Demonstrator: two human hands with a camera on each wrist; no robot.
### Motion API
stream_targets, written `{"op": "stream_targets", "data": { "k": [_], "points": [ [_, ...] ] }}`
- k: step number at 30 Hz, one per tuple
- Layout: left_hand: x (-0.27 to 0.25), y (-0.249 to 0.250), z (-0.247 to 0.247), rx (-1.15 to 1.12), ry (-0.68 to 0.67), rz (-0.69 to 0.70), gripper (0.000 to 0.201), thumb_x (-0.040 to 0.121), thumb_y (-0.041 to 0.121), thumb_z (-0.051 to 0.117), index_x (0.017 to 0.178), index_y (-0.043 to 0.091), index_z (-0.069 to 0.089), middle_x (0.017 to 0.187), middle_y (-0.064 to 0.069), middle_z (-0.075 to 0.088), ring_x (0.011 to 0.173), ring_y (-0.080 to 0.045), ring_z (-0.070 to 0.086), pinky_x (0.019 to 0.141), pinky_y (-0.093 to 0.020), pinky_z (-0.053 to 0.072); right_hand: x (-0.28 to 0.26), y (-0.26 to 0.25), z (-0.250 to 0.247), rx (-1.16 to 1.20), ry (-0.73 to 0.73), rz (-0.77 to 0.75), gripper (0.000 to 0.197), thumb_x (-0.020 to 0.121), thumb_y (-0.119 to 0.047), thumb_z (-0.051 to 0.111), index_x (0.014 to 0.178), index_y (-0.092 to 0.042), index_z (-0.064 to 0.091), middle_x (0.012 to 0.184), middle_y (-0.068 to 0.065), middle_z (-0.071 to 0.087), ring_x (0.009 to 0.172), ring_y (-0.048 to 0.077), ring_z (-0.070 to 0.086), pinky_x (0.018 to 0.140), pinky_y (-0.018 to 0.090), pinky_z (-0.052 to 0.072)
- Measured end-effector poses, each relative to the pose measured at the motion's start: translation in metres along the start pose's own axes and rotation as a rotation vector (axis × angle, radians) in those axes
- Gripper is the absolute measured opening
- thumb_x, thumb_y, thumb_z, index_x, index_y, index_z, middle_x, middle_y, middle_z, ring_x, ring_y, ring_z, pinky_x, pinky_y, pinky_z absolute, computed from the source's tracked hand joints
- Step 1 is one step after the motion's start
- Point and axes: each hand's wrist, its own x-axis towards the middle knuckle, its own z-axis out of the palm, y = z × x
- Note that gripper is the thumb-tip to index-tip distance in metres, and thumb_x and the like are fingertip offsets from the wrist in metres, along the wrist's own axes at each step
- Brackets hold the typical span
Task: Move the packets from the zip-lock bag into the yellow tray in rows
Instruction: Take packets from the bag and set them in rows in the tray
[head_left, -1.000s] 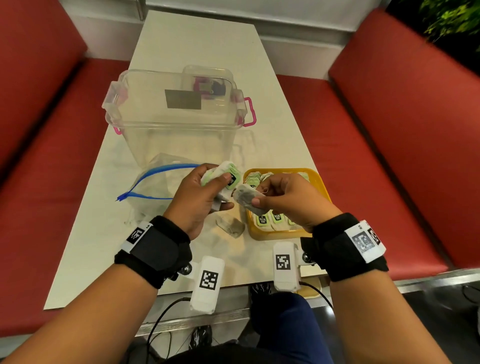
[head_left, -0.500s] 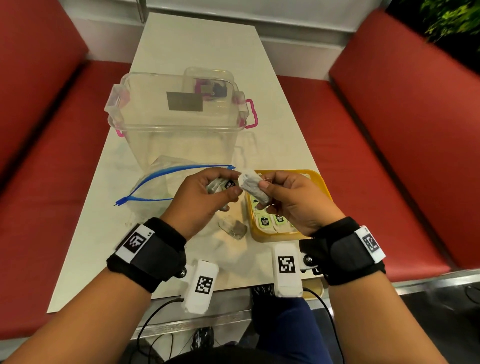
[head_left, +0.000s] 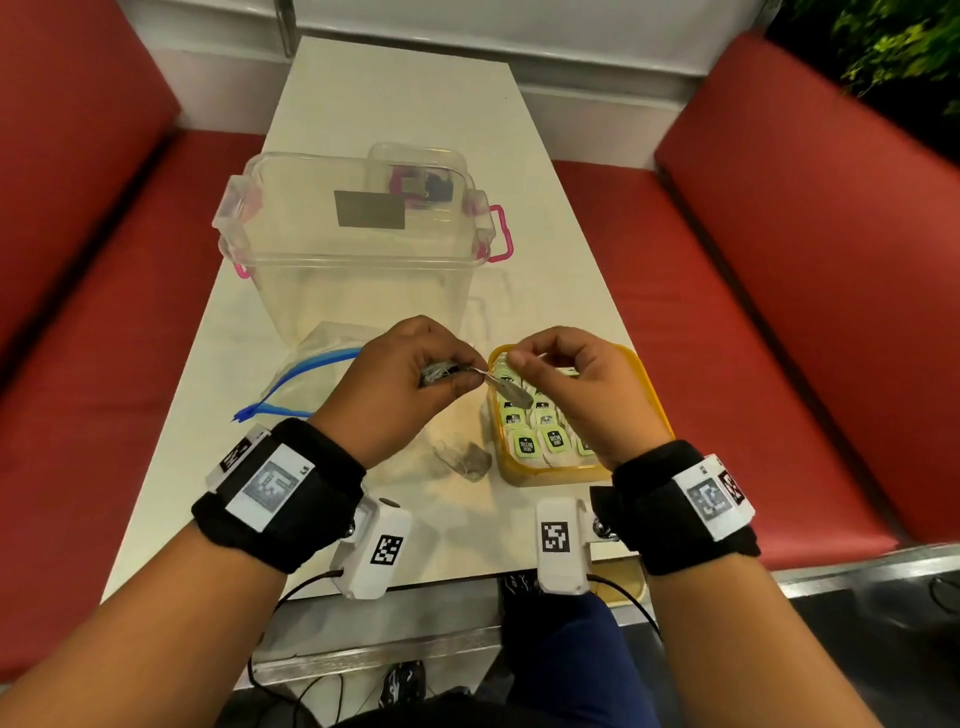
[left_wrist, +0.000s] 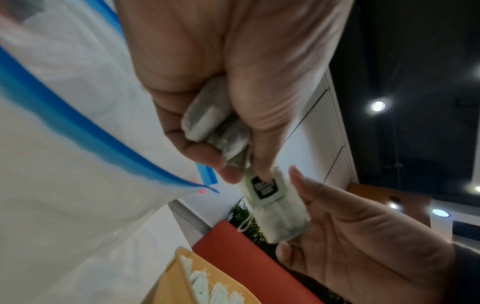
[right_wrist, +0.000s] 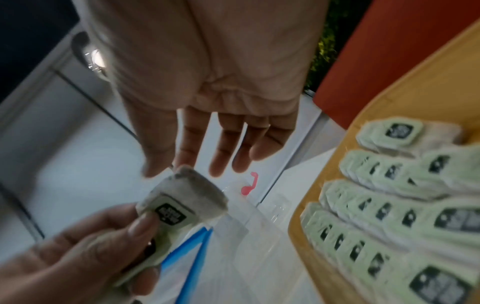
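My left hand (head_left: 452, 376) grips a small bunch of tea-bag packets (left_wrist: 215, 127) just left of the yellow tray (head_left: 550, 475). Its thumb presses the green tag of one packet (left_wrist: 275, 207) that sticks out of the bunch. My right hand (head_left: 514, 361) pinches the far end of that packet (right_wrist: 187, 185) between thumb and forefinger, above the tray's left rim. Rows of green-tagged packets (head_left: 540, 441) lie overlapped in the tray (right_wrist: 415, 72). The zip-lock bag (head_left: 306, 374) with its blue strip lies flat under and left of my left hand.
A clear lidded box (head_left: 353, 249) with pink latches stands behind the bag. One loose packet (head_left: 465, 457) lies on the table between my wrists. Red benches (head_left: 779, 312) flank the narrow table, and its near edge is just below my wrists.
My hands have come together. The left hand has turned knuckles up. The packet the right hand held up now hangs between both hands at the tray's left rim.
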Motion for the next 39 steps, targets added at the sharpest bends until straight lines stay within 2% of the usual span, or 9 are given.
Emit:
{"op": "stream_targets", "data": {
  "k": [5, 9, 12, 14, 17, 23, 30, 32, 39],
  "points": [
    [0.007, 0.007, 0.004, 0.096, -0.002, -0.008, 0.012, 0.085, 0.028, 0.072, 0.096, 0.027, 0.074, 0.095, 0.007, 0.06, 0.09, -0.006, 0.057, 0.077, -0.012, 0.041, -0.003, 0.001, 0.001, -0.182, -0.07, -0.102, 0.01, 0.079, -0.023, 0.077, 0.078, -0.031, 0.07, 0.081, -0.007, 0.065, 0.074, 0.003, 0.055, 0.061, 0.011, 0.04],
    [0.008, 0.003, 0.006, 0.109, 0.042, -0.06, 0.024, 0.08, 0.034, 0.075, 0.103, 0.027, 0.073, 0.098, 0.006, 0.062, 0.092, -0.005, 0.056, 0.074, -0.005, 0.037, -0.001, 0.005, -0.002, 0.019, -0.022, -0.045, 0.004, 0.084, -0.008, 0.07, 0.088, -0.007, 0.071, 0.08, 0.011, 0.071, 0.074, 0.023, 0.067, 0.069, 0.031, 0.055],
    [0.004, -0.001, 0.009, 0.021, 0.024, -0.146, 0.031, 0.074, 0.039, 0.079, 0.101, 0.027, 0.072, 0.101, 0.008, 0.064, 0.094, -0.003, 0.057, 0.076, -0.004, 0.039, 0.001, 0.007, -0.004, 0.155, -0.002, -0.001, 0.005, 0.086, -0.002, 0.066, 0.089, -0.005, 0.065, 0.082, 0.014, 0.068, 0.07, 0.02, 0.063, 0.064, 0.028, 0.051],
    [0.002, -0.002, 0.013, -0.081, -0.007, -0.209, 0.031, 0.071, 0.039, 0.081, 0.098, 0.028, 0.071, 0.101, 0.008, 0.066, 0.091, -0.004, 0.061, 0.078, -0.016, 0.047, 0.001, 0.007, -0.004, 0.238, -0.01, 0.022, 0.007, 0.087, 0.0, 0.064, 0.089, -0.007, 0.062, 0.08, 0.013, 0.067, 0.068, 0.016, 0.063, 0.061, 0.025, 0.051],
    [0.002, 0.0, 0.021, -0.264, -0.022, -0.288, 0.024, 0.075, 0.027, 0.08, 0.095, 0.019, 0.068, 0.086, 0.001, 0.069, 0.067, -0.005, 0.064, 0.058, -0.018, 0.048, 0.001, 0.005, -0.004, 0.263, -0.057, 0.024, 0.008, 0.088, 0.001, 0.063, 0.09, -0.006, 0.061, 0.079, 0.013, 0.067, 0.066, 0.013, 0.063, 0.06, 0.022, 0.051],
    [0.005, -0.003, 0.029, -0.274, -0.037, -0.287, 0.019, 0.08, 0.018, 0.077, 0.092, 0.008, 0.065, 0.078, -0.003, 0.069, 0.057, -0.005, 0.062, 0.05, -0.012, 0.042, 0.013, -0.009, -0.018, -0.136, -0.06, -0.104, 0.012, 0.083, -0.021, 0.073, 0.092, -0.014, 0.068, 0.082, -0.009, 0.067, 0.066, 0.0, 0.055, 0.06, 0.011, 0.044],
    [0.012, 0.0, 0.03, -0.184, -0.029, -0.251, 0.02, 0.073, 0.024, 0.083, 0.085, 0.026, 0.066, 0.087, 0.004, 0.067, 0.073, -0.01, 0.062, 0.065, -0.027, 0.048, 0.032, -0.033, -0.04, -0.462, -0.203, -0.193, 0.003, 0.087, -0.018, 0.068, 0.088, -0.017, 0.071, 0.071, -0.011, 0.066, 0.063, -0.001, 0.058, 0.059, 0.008, 0.043],
    [0.014, 0.004, 0.031, -0.183, -0.017, -0.239, 0.026, 0.069, 0.029, 0.086, 0.088, 0.027, 0.068, 0.091, 0.006, 0.067, 0.08, -0.009, 0.062, 0.071, -0.027, 0.049, 0.034, -0.038, -0.045, -0.479, -0.227, -0.191, 0.004, 0.087, -0.016, 0.067, 0.089, -0.015, 0.071, 0.069, -0.007, 0.066, 0.06, -0.001, 0.057, 0.058, 0.013, 0.046],
    [0.025, 0.009, 0.048, -0.195, 0.027, -0.197, 0.018, 0.073, 0.031, 0.082, 0.081, 0.031, 0.066, 0.08, 0.009, 0.062, 0.068, -0.006, 0.055, 0.063, -0.026, 0.042, 0.041, -0.042, -0.064, -0.517, -0.288, -0.188, 0.005, 0.087, -0.016, 0.067, 0.091, -0.013, 0.069, 0.073, 0.005, 0.072, 0.068, 0.02, 0.068, 0.071, 0.041, 0.057]
  ]
}}
